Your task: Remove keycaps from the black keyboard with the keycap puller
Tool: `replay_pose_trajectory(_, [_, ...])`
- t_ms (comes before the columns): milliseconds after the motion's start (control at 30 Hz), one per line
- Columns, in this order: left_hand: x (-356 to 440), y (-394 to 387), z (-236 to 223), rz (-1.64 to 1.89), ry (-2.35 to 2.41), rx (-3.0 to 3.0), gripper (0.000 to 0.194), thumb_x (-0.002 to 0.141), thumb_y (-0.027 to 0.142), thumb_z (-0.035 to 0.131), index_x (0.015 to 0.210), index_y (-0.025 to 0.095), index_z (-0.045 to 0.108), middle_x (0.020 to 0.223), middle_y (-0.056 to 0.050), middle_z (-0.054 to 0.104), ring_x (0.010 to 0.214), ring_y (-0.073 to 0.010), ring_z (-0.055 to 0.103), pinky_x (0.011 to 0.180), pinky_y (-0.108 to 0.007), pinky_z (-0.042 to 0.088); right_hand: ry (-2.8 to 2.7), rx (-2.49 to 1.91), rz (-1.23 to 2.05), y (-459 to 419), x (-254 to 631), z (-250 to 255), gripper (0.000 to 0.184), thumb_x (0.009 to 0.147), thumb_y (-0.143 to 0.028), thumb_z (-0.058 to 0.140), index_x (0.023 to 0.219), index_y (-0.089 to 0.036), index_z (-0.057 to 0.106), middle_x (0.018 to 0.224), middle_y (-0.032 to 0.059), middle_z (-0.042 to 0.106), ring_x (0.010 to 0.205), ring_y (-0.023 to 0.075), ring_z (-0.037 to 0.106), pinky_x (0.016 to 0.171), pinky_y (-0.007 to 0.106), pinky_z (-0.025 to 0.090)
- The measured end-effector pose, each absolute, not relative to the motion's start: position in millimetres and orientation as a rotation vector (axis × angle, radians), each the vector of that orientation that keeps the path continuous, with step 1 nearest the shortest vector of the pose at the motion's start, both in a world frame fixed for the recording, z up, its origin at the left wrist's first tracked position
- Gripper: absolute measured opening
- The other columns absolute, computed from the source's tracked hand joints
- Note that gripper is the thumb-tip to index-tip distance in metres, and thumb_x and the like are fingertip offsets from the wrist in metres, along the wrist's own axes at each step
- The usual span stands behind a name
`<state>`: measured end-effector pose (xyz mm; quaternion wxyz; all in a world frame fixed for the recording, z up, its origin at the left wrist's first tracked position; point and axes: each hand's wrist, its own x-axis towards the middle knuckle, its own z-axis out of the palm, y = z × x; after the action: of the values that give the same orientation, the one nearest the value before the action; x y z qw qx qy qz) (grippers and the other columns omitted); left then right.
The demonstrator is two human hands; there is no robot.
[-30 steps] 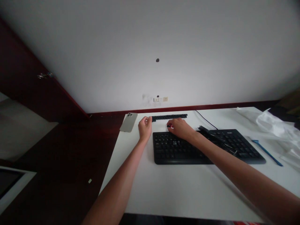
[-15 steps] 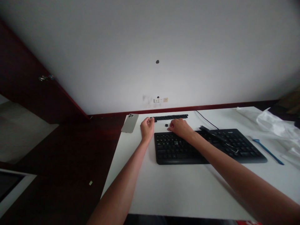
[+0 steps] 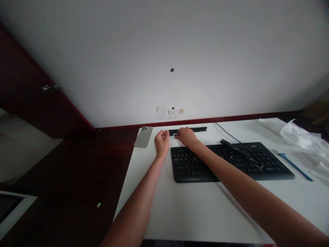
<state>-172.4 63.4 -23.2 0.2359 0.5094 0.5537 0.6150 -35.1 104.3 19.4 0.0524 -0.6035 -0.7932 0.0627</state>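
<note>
My left hand (image 3: 161,141) rests on the table at the left end of a row of black keycaps (image 3: 200,129), fingers curled closed. What is inside them, if anything, is hidden. Beyond the keyboard's upper left, my right hand (image 3: 187,136) pinches a small black keycap (image 3: 176,135) at its fingertips, just in front of the row. A black keyboard (image 3: 195,179) lies below both hands, and my right forearm crosses over it. Some keys at its upper left look bare of caps. Across its right half lies a black keycap puller (image 3: 241,153) with wire ends.
A phone (image 3: 143,138) lies face down at the table's left edge. Right of the keyboard are a blue slim tool (image 3: 295,166) and a crumpled white plastic bag (image 3: 300,135). The keyboard cable (image 3: 227,131) runs off the back edge, towards the wall.
My right hand has moved left to the loose keycap and closed its fingertips on it. The keycap has shifted slightly left, nearer the row. My left hand stays almost in place.
</note>
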Motion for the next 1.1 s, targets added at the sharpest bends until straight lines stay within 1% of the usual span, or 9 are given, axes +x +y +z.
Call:
replay_pose_trajectory(167, [-172,62,-21,1.69,1.537,1.39,0.043,0.095,0.044,0.057,0.063,0.021,0.039,0.054,0.006,0.035,0.053,-0.0112,0.033,0.056,-0.026,0.023,-2.382,-1.842,0.208,108,-38,18,0.028,0.095,-0.037,0.068,0.106,-0.012,0.076,0.109,0.0191,0.076,0.105,0.0303,0.071,0.09,0.035,0.051])
replay_pose_trajectory(367, [-172,62,-20,1.685,1.557,1.396,0.043,0.096,0.044,0.056,0.063,0.021,0.04,0.054,0.006,0.035,0.053,-0.0112,0.034,0.056,-0.027,0.022,-2.347,-1.834,0.222,110,-42,15,0.028,0.094,-0.036,0.068,0.105,-0.012,0.076,0.11,0.02,0.075,0.106,0.0329,0.07,0.089,0.038,0.052])
replay_pose_trajectory(533, [-172,61,-20,1.681,1.55,1.4,0.043,0.095,0.042,0.057,0.063,0.021,0.039,0.055,0.006,0.035,0.054,-0.0112,0.034,0.057,-0.027,0.023,-2.346,-1.8,0.243,112,-42,16,0.026,0.093,-0.035,0.069,0.101,-0.012,0.078,0.106,0.0193,0.076,0.106,0.0328,0.07,0.089,0.038,0.051])
replay_pose_trajectory(633, [-173,61,-21,1.685,1.556,1.395,0.043,0.095,0.042,0.057,0.062,0.021,0.038,0.055,0.006,0.035,0.055,-0.0113,0.034,0.057,-0.026,0.023,-2.371,-1.744,0.27,108,-30,25,0.025,0.092,-0.034,0.069,0.103,-0.014,0.079,0.104,0.0158,0.078,0.103,0.0305,0.071,0.088,0.036,0.051])
replay_pose_trajectory(733, [-173,61,-22,1.689,1.555,1.401,0.044,0.096,0.043,0.056,0.062,0.021,0.038,0.055,0.006,0.034,0.054,-0.0115,0.034,0.057,-0.026,0.024,-2.43,-1.588,0.331,95,-2,39,0.022,0.09,-0.031,0.071,0.106,-0.02,0.079,0.098,0.0073,0.08,0.093,0.0233,0.073,0.086,0.031,0.051])
replay_pose_trajectory(800, [-173,61,-23,1.687,1.55,1.412,0.044,0.096,0.044,0.056,0.063,0.021,0.039,0.055,0.006,0.034,0.054,-0.0115,0.034,0.057,-0.026,0.024,-2.483,-1.338,0.469,81,23,46,0.019,0.088,-0.031,0.072,0.101,-0.02,0.079,0.092,0.0049,0.079,0.086,0.0206,0.072,0.081,0.029,0.052])
replay_pose_trajectory(867, [-172,61,-23,1.688,1.553,1.424,0.043,0.096,0.044,0.056,0.063,0.021,0.039,0.056,0.006,0.035,0.055,-0.0117,0.035,0.057,-0.026,0.025,-2.566,-1.162,0.643,64,46,49,0.02,0.087,-0.037,0.073,0.099,-0.022,0.079,0.095,0.003,0.079,0.088,0.0203,0.072,0.08,0.028,0.052])
replay_pose_trajectory(967, [-172,60,-22,1.683,1.567,1.452,0.042,0.095,0.042,0.057,0.063,0.021,0.04,0.056,0.006,0.037,0.056,-0.0119,0.036,0.058,-0.026,0.025,-2.605,-1.141,0.655,39,67,49,0.021,0.085,-0.037,0.075,0.101,-0.023,0.079,0.099,0.0036,0.079,0.092,0.0221,0.071,0.084,0.031,0.052])
replay_pose_trajectory(1100, [-172,60,-21,1.668,1.591,1.477,0.043,0.095,0.041,0.057,0.062,0.021,0.039,0.057,0.005,0.037,0.056,-0.0123,0.036,0.058,-0.026,0.025,-2.574,-1.118,0.642,20,65,45,0.018,0.089,-0.035,0.071,0.102,-0.025,0.078,0.103,0.0044,0.077,0.096,0.0227,0.07,0.088,0.033,0.051])
